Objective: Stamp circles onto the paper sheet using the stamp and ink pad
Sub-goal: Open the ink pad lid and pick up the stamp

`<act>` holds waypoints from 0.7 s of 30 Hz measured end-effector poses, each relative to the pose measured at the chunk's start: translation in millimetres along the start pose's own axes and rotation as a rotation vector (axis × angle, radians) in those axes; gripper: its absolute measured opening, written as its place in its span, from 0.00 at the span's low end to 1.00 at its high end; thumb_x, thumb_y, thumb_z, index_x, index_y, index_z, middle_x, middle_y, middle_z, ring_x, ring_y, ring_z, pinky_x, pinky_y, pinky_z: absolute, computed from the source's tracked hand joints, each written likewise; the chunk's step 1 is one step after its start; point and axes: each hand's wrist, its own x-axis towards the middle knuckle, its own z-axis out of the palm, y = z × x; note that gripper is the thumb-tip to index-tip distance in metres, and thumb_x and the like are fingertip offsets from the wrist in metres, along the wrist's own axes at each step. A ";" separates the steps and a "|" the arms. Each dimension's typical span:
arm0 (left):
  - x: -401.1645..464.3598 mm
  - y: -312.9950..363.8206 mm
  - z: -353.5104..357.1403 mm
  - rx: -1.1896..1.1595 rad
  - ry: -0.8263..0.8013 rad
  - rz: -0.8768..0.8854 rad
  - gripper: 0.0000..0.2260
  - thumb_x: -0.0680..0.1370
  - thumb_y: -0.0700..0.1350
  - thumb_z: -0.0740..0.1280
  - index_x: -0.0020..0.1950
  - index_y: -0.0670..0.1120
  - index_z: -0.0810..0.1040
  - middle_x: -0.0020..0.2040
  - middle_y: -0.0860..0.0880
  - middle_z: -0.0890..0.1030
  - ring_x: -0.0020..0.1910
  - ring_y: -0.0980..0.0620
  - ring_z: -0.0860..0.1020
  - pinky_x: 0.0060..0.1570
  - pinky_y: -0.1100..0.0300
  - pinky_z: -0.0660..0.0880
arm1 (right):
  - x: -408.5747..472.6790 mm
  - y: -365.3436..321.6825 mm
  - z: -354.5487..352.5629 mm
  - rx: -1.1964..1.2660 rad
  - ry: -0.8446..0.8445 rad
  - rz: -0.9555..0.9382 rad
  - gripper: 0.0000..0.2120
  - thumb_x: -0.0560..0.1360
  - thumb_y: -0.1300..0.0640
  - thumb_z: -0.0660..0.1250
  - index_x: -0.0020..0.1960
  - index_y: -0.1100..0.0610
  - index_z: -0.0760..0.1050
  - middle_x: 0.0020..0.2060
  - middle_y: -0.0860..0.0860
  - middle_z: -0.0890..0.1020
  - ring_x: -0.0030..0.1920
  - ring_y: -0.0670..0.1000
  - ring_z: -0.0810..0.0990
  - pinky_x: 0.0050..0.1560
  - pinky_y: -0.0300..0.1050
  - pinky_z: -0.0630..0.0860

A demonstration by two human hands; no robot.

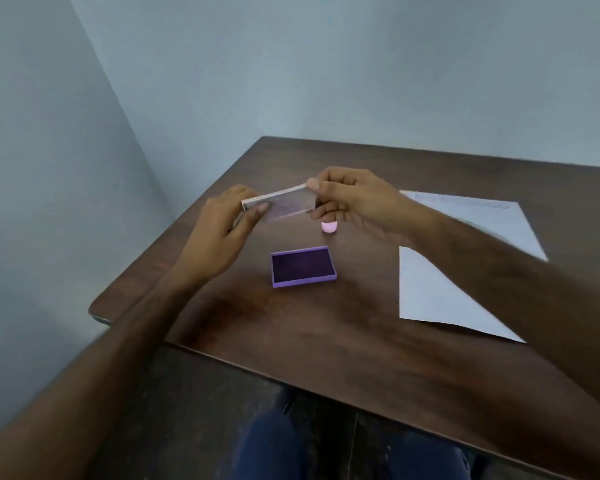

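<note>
Left hand (219,233): I am gripping the left end of the clear lid (280,202), my thumb lying over its near face and my fingers curling behind it.
Right hand (352,202): I am pinching the lid's right end, thumb tip pressing on the top corner and the other fingers folding underneath.
Lid: it is hanging above the table (361,348) between my two hands, tilting so the right end is sitting higher than the left; purple smudges are showing through its face, though blur is keeping me from reading them.
Ink pad (303,267): it is lying open and flat on the table at 6 o'clock from the lid, with a dark purple pad facing up inside a lilac tray; nothing is touching it.
Stamp (329,226): a small pink piece is standing on the table just at 12 o'clock from the ink pad's right corner, partly hiding under my right hand; I am not touching it.
Paper sheet (426,296): it is lying flat at 3 o'clock from the ink pad, well apart from it, with my right forearm crossing over it; faint marks are running along its far edge, too blurred to make out.
Knees (326,445): my legs in dark blue trousers are showing below the table's near edge.
</note>
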 end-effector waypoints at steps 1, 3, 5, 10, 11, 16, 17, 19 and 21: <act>0.3 1.7 -2.4 -0.046 0.031 -0.079 0.15 0.83 0.51 0.61 0.47 0.41 0.78 0.42 0.44 0.78 0.40 0.48 0.76 0.41 0.49 0.72 | -0.2 -3.1 4.5 0.014 0.027 0.006 0.13 0.78 0.50 0.69 0.51 0.61 0.77 0.45 0.59 0.80 0.45 0.53 0.83 0.49 0.45 0.80; -1.2 6.4 -6.2 -0.178 0.045 -0.252 0.16 0.82 0.54 0.63 0.49 0.41 0.79 0.43 0.45 0.81 0.40 0.52 0.78 0.39 0.56 0.73 | -1.6 -7.3 14.7 -0.014 0.075 0.009 0.12 0.79 0.51 0.68 0.51 0.62 0.77 0.45 0.61 0.80 0.41 0.52 0.83 0.44 0.41 0.80; -4.9 7.8 -7.4 -0.324 0.065 -0.387 0.14 0.81 0.51 0.66 0.50 0.40 0.80 0.41 0.47 0.81 0.35 0.59 0.77 0.35 0.63 0.72 | -4.5 -9.8 25.3 -0.070 0.115 0.013 0.11 0.80 0.56 0.68 0.54 0.65 0.78 0.45 0.62 0.82 0.39 0.50 0.84 0.41 0.39 0.81; -19.7 -18.4 -9.8 -0.330 0.137 -0.637 0.11 0.77 0.46 0.72 0.50 0.38 0.77 0.44 0.42 0.83 0.39 0.51 0.81 0.37 0.60 0.78 | -15.3 -16.7 33.6 -0.209 0.208 0.019 0.11 0.79 0.61 0.67 0.59 0.65 0.78 0.50 0.63 0.85 0.42 0.51 0.85 0.42 0.39 0.82; -23.1 -25.5 -10.2 -0.316 0.150 -0.686 0.12 0.76 0.47 0.73 0.51 0.40 0.78 0.47 0.41 0.84 0.43 0.47 0.83 0.43 0.53 0.81 | -17.4 -18.7 30.9 -0.228 0.224 0.020 0.10 0.79 0.61 0.66 0.58 0.65 0.78 0.49 0.62 0.86 0.42 0.51 0.85 0.43 0.40 0.82; -41.1 -39.1 -9.6 0.020 0.169 -0.812 0.09 0.74 0.55 0.71 0.48 0.51 0.77 0.46 0.52 0.80 0.50 0.50 0.76 0.55 0.53 0.65 | -22.2 -15.0 14.9 -0.296 0.265 0.041 0.09 0.79 0.60 0.66 0.56 0.63 0.80 0.45 0.58 0.86 0.41 0.50 0.85 0.47 0.47 0.82; -43.7 -38.7 -9.6 0.086 0.153 -0.816 0.09 0.75 0.56 0.69 0.49 0.52 0.77 0.45 0.52 0.79 0.51 0.49 0.76 0.55 0.52 0.62 | -22.0 -12.5 13.4 -0.315 0.275 0.047 0.09 0.79 0.60 0.66 0.55 0.63 0.80 0.45 0.58 0.86 0.41 0.50 0.85 0.46 0.45 0.82; -47.4 -39.1 -10.8 0.213 0.096 -0.824 0.11 0.75 0.58 0.66 0.50 0.53 0.78 0.45 0.52 0.82 0.54 0.48 0.77 0.57 0.50 0.60 | -18.4 -6.3 11.4 -0.394 0.306 0.057 0.08 0.79 0.60 0.66 0.54 0.61 0.81 0.45 0.56 0.87 0.41 0.49 0.85 0.40 0.40 0.81; -48.8 -46.7 -10.2 0.321 0.041 -0.818 0.14 0.73 0.61 0.64 0.50 0.54 0.79 0.47 0.51 0.83 0.57 0.46 0.77 0.57 0.47 0.61 | -11.7 1.9 8.3 -0.511 0.347 0.046 0.06 0.77 0.61 0.67 0.51 0.60 0.81 0.43 0.52 0.86 0.42 0.50 0.85 0.39 0.39 0.80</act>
